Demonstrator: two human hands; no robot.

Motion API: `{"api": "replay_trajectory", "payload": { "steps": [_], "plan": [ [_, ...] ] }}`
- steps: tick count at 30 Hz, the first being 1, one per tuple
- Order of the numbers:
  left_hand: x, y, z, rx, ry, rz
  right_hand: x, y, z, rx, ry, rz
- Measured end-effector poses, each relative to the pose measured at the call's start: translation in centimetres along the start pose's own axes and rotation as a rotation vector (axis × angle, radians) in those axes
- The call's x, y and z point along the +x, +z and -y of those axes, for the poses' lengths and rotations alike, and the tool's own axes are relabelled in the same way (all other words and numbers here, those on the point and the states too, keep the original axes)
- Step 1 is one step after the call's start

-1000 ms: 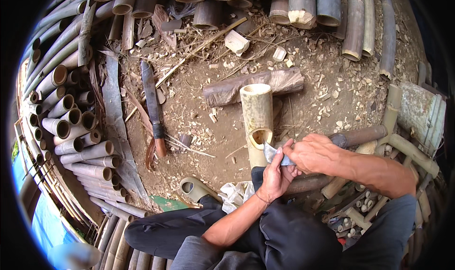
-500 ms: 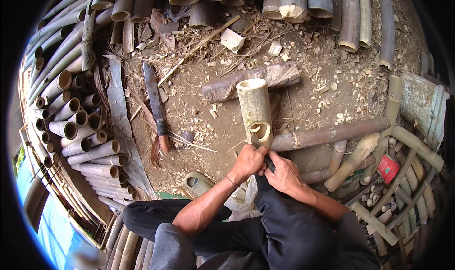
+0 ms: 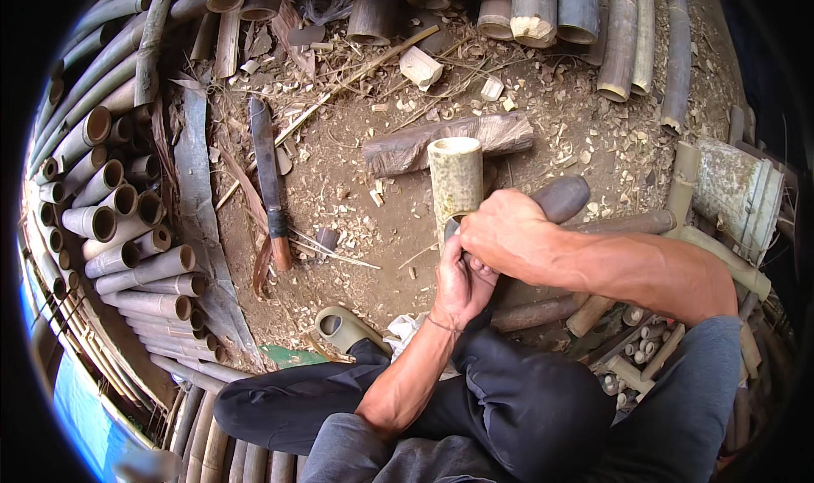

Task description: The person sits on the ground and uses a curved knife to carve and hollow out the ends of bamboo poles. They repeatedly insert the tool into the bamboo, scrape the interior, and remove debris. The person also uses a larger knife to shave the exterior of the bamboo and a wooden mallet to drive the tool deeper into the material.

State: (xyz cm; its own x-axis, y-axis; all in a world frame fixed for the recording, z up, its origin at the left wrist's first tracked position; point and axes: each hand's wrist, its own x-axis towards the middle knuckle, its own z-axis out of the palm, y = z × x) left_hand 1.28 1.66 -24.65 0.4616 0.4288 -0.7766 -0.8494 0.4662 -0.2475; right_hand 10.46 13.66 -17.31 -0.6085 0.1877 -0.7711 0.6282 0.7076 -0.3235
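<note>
A pale, upright bamboo tube stands in front of me, its open rim at the top and a cut opening lower down. My right hand is closed around a carving knife with a thick, dark, rounded handle that sticks out up and right. A bit of its metal blade shows at the tube's lower opening. Just below, my left hand is turned palm up, with fingers curled and thumb by the blade and tube. What it grips is hidden behind the right hand.
A rough log lies behind the tube. A long machete rests on the chip-strewn ground at left. Cut bamboo tubes are stacked at left and along the back. A weathered metal container stands at right.
My right hand has moved up over the tube's lower part, its elbow swung out to the right. The knife handle has turned from pointing at my lap to pointing up and right.
</note>
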Motion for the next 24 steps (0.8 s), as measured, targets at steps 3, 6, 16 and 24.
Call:
{"api": "replay_trajectory", "payload": {
  "steps": [3,6,16,24],
  "plan": [
    [0.4,-0.4,0.0,0.013,-0.032,0.123,2.4,-1.3,-0.5,-0.136,0.004,-0.048],
    [0.2,-2.5,-0.6,0.321,-0.094,0.240,1.0,3.3,-1.1,0.106,0.051,-0.194],
    [-9.9,-7.3,-0.6,1.758,0.194,-0.015,-0.2,14.4,10.0,1.604,0.487,-0.808],
    [-9.8,-1.5,-10.3,2.190,0.368,-0.337,5.5,8.8,9.2,2.297,0.287,-0.470]
  ]
}}
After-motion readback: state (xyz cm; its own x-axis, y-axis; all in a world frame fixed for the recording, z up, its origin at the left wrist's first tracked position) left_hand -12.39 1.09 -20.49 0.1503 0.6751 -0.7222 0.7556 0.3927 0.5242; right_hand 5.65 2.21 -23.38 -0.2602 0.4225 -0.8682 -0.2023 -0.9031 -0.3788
